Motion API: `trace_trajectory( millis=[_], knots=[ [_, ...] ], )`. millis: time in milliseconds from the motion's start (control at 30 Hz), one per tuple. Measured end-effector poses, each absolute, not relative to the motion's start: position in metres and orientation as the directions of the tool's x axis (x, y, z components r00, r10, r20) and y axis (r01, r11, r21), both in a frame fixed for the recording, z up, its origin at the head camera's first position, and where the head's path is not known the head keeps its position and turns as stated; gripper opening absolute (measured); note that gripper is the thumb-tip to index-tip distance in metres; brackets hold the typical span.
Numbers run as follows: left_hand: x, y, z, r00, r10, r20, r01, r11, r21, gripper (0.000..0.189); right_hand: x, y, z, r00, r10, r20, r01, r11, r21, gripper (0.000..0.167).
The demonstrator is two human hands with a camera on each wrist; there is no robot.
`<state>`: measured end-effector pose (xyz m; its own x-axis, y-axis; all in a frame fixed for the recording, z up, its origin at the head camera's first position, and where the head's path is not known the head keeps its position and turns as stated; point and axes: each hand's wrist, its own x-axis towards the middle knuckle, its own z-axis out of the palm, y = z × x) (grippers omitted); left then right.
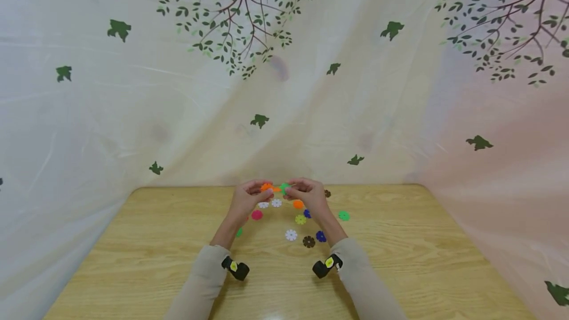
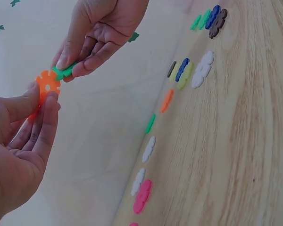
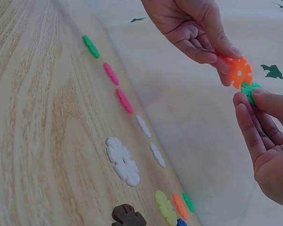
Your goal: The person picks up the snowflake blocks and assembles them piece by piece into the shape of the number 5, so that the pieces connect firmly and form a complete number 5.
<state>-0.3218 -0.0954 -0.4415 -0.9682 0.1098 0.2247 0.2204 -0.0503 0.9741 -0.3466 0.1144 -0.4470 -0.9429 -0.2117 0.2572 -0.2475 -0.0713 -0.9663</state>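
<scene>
My left hand [image 1: 249, 200] and right hand [image 1: 312, 197] are raised close together over the far side of the table. Between thumb and fingers the left hand pinches an orange flower-shaped plastic disc [image 2: 48, 84], notched round its rim, with a small hole in the middle. More orange shows behind its fingertips, partly hidden. The right hand pinches a green notched disc [image 3: 249, 90], mostly covered by its thumb and fingers. The two discs meet edge to edge, the green one turned at an angle to the orange one.
Loose discs lie scattered on the wooden table [image 1: 155, 246]: white [image 1: 291, 235], brown [image 1: 308, 241], blue [image 1: 321, 236], yellow [image 1: 301, 219], pink [image 1: 257, 215], orange [image 1: 298, 204] and green [image 1: 344, 216]. A pale curtain [image 1: 200, 127] printed with branches and birds hangs behind the far edge.
</scene>
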Motion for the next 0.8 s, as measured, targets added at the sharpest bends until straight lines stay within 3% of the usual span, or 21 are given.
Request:
trace_trajectory(
  millis=[433,800],
  knots=[
    [-0.3181,-0.0935,-0.4393,-0.963,0.097,0.251,0.248,-0.05,0.968,0.029,-0.3413,0.1093,-0.4524,-0.941,-0.191,0.281,-0.241,-0.208,-0.948,0.03],
    [-0.3202,-0.0932,-0.442,-0.975,0.092,0.202,0.199,-0.042,0.979,0.03,-0.3415,0.1085,-0.4527,-0.942,-0.189,0.279,-0.246,-0.18,-0.953,0.028]
  ],
)
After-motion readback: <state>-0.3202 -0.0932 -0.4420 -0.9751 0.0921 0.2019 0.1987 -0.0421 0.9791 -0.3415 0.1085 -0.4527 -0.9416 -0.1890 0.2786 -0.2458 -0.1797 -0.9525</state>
